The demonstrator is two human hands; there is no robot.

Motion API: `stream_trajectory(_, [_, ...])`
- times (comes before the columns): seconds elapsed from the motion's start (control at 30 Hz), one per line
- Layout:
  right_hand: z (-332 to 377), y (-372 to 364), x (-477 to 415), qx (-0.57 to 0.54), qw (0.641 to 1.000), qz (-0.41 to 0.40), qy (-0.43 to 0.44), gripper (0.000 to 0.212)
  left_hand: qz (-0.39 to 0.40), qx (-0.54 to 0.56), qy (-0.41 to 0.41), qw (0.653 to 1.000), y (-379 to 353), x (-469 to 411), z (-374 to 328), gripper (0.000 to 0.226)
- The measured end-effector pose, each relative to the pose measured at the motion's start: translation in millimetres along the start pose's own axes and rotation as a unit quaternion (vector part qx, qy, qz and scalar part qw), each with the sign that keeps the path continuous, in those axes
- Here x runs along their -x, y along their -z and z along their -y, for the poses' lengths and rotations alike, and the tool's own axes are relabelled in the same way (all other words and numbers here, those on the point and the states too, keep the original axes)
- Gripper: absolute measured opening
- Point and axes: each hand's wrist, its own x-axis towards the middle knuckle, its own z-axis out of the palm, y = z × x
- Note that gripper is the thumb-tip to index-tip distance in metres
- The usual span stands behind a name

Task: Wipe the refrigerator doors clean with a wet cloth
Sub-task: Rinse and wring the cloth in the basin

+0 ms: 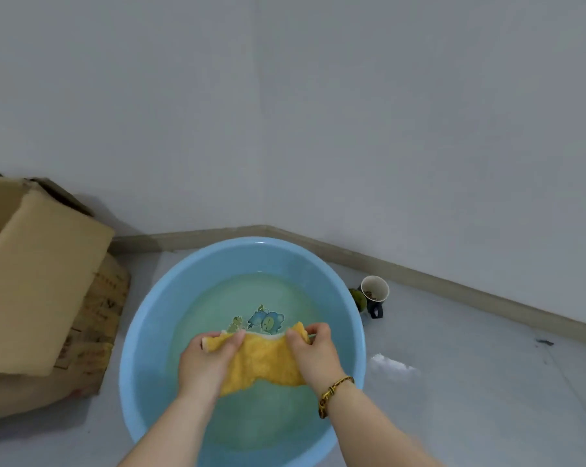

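- Head view is looking down on a round blue basin [140, 335] that is sitting on a pale grey floor [487, 416], close to the corner of a white wall [284, 112].
- Water [251, 419] is filling the lower part of the basin.
- The person's left hand [205, 360] is gripping the left end of a yellow cloth [263, 360], with its fingers curled tightly over the fabric.
- The right hand [313, 352] is gripping the cloth's right end in the same way, fingers folded over the top edge.
- The cloth is stretching, bunched and wrinkled, between the two hands over the middle of the basin; whether its lower edge is touching the water cannot be told.
- A cartoon print [266, 320] on the basin's bottom is showing through the water just beyond the cloth.
- A beaded bracelet [335, 392] in brown and gold is circling the right wrist.
- A cardboard box [38, 274] is lying on top of another carton at the left, just beside the basin.
- A cup [374, 288] with a dark handle is standing on the floor near the basin's right rim, something brown lying inside it.
- A green object [358, 298] is sitting between the cup and the basin, partly hidden by the rim.
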Motion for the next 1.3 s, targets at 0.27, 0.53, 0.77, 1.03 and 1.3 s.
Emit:
stream_trajectory(0.27, [-35, -35, -105, 0.138, 0.988, 0.001, 0.067, 0.036, 0.024, -0.082, -0.073, 0.994, -49, -103, 44, 0.035])
stream_trajectory(0.53, [-76, -64, -140, 0.299, 0.951, -0.015, 0.073, 0.030, 0.032, -0.252, -0.065, 0.965, -57, -123, 87, 0.037])
stream_trajectory(0.77, [-68, -79, -134, 0.198, 0.978, -0.047, 0.054, 0.034, -0.008, 0.047, 0.047, 0.998, -63, -134, 86, 0.045])
stream_trajectory(1.03, [-30, -88, -85, 0.057, 0.963, -0.098, 0.245, 0.013, -0.032, 0.117, -0.083, 0.989, -51, -105, 31, 0.039])
stream_trajectory(1.3, [-26, -94, -71, 0.104, 0.956, -0.105, 0.254, 0.025, -0.014, 0.109, -0.123, 0.986, -51, -95, 37, 0.040])
